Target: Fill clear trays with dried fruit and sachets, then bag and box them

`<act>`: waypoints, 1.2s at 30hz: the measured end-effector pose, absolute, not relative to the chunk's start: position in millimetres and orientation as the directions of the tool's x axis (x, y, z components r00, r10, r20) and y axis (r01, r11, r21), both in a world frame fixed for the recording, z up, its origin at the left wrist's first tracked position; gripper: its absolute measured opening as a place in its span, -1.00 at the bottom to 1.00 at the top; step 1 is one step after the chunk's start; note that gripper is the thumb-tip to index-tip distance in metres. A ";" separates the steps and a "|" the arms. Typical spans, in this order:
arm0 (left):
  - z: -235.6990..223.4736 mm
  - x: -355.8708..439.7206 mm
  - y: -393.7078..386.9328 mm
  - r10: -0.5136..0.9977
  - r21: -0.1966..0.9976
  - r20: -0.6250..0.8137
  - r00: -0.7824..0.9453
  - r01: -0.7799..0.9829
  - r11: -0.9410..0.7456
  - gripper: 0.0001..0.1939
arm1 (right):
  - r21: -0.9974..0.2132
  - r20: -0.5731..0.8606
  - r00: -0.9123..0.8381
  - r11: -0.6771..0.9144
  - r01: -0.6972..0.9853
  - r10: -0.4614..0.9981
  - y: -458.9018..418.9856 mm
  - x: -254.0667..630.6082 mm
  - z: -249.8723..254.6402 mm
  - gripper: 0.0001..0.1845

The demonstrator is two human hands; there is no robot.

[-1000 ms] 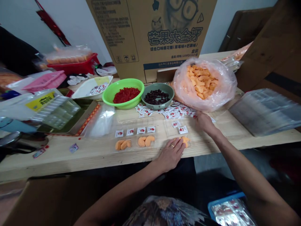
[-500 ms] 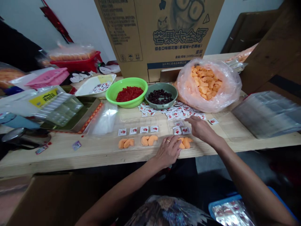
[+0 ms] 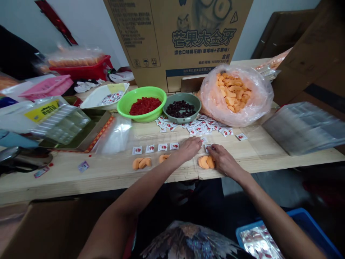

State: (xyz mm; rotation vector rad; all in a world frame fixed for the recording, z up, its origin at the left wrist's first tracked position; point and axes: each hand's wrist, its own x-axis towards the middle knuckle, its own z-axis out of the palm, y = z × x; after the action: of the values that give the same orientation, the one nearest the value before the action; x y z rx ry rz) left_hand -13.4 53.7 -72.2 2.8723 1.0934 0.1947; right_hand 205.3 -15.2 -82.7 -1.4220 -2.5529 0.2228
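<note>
Your left hand [image 3: 188, 149] is rising off the front edge of the wooden table [image 3: 81, 183] toward the small sachets [image 3: 204, 140] at its 3 o'clock. Your right hand [image 3: 224, 160] is curling just beside them, with the orange mango pieces [image 3: 205, 162] at its 9 o'clock. Both hands' fingers are half-curled, but I cannot tell whether they are clenching a sachet. You are doing well using only your fingertips, keeping your touch light.

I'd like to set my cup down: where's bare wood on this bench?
Bare wood lies right of the right hand, before the clear trays, and left of the orange pieces, by a small packet. It's crowded around the sachets and bowls.
</note>
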 end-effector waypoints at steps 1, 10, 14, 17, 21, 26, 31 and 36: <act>-71.6 -10.3 50.3 0.711 0.113 0.107 0.694 0.702 -0.703 -0.77 | -0.236 0.112 -0.509 0.521 0.821 0.853 -17.1 204.9 -84.2 -0.41; -55.0 -3.5 7.9 0.838 0.187 0.073 0.541 0.818 -0.544 -0.59 | -0.282 0.189 -0.441 0.479 0.831 0.877 -26.6 204.5 -96.1 -0.43; -68.2 -15.7 -6.0 0.668 0.141 0.067 0.741 0.656 -0.742 -0.48 | -0.318 0.160 -0.420 0.450 0.835 0.893 -20.5 207.4 -82.8 -0.42; -76.0 -21.5 -13.7 0.646 0.159 -0.011 0.763 0.640 -0.752 -0.34 | -0.400 0.195 -0.339 0.391 0.829 0.920 0.5 213.4 -66.1 -0.40; -79.2 -25.6 -27.7 0.640 0.217 0.002 0.768 0.624 -0.750 -0.11 | -0.581 0.046 -0.067 0.081 0.810 0.997 44.4 218.8 -59.0 -0.43; -88.3 -22.1 -53.1 0.689 0.217 0.060 0.722 0.664 -0.715 -0.01 | -0.699 -0.242 -0.041 -0.145 0.700 0.969 72.7 211.8 -69.7 -0.55; -104.6 -25.4 -79.6 0.716 0.181 0.131 0.685 0.694 -0.697 -0.20 | -0.773 -0.163 -0.161 -0.024 0.634 0.973 64.7 207.7 -68.6 -0.57; -108.0 -40.9 -92.6 0.675 0.172 0.153 0.722 0.653 -0.738 -0.33 | -0.677 0.142 -0.449 0.418 0.606 0.882 68.0 201.9 -70.5 -0.54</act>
State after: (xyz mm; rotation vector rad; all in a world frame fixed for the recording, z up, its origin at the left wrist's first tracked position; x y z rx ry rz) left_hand -40.9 -92.6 -108.0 2.8165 1.0890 0.3132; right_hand 201.9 68.0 -70.5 -1.2607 -2.1929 0.7578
